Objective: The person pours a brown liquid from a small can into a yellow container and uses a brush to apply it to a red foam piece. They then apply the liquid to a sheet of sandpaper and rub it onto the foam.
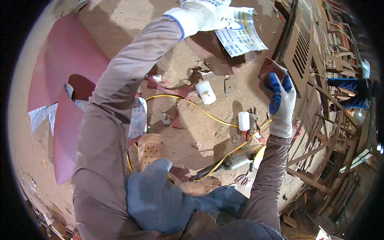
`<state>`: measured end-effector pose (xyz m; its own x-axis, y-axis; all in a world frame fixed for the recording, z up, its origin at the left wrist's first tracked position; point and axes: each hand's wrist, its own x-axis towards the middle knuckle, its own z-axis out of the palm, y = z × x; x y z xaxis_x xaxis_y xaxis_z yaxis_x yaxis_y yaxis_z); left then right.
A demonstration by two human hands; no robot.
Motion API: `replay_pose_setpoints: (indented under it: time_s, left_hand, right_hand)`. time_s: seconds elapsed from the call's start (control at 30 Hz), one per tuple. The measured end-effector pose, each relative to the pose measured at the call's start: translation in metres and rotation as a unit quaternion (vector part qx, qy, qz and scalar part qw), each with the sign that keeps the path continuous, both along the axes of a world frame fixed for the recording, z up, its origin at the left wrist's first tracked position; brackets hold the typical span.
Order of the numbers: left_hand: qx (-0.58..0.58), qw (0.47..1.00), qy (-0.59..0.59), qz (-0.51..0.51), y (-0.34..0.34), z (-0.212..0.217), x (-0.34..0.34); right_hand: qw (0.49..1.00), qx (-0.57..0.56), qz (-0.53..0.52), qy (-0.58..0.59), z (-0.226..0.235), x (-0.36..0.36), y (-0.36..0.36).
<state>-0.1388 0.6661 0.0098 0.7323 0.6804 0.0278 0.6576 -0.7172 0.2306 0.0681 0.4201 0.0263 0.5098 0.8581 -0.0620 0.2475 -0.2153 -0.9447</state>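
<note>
At the top, my left hand (202,16), in a white glove with blue trim, pinches the edge of a sandpaper sheet (244,38) whose pale, blue-printed backing faces up. Brown material lies on the ground under that sheet. On the right, my right hand (282,100), in a grey glove with a blue palm, grips a small reddish-brown piece of sandpaper (270,69) between thumb and fingers. This piece is close beside the edge of a brown slatted panel (300,44). Part of the left hand is cut off by the upper edge of the view.
Large maroon sandpaper sheets (66,60) curl on the left. Two white cylinders (206,92) stand or lie between my arms. A yellow cord (192,103) loops past a grinder-like power tool (236,161) and scissors (242,179). Brown frames (320,156) and another person's blue-clad legs (350,92) are at right.
</note>
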Motion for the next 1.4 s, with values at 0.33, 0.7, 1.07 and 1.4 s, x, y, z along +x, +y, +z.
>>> replay_pose_setpoints:
  time_s: [0.33,0.7,1.07,1.4]
  left_hand:
    - [0.112,0.9,-0.361,0.218,-0.002,-0.104,-0.154]
    - [-0.112,0.97,-0.026,0.215,-0.062,-0.18,-0.19]
    - [0.043,0.975,-0.157,0.154,-0.06,-0.155,-0.176]
    - [0.182,0.962,-0.197,0.053,-0.043,-0.058,-0.108]
  right_hand:
    - [0.998,-0.01,0.051,0.022,0.006,-0.043,0.043]
    - [0.88,0.087,0.305,-0.353,-0.05,-0.141,0.115]
    - [0.852,0.161,0.299,-0.399,-0.046,-0.137,0.113]
    - [0.644,0.211,0.377,-0.632,0.031,-0.101,0.124]
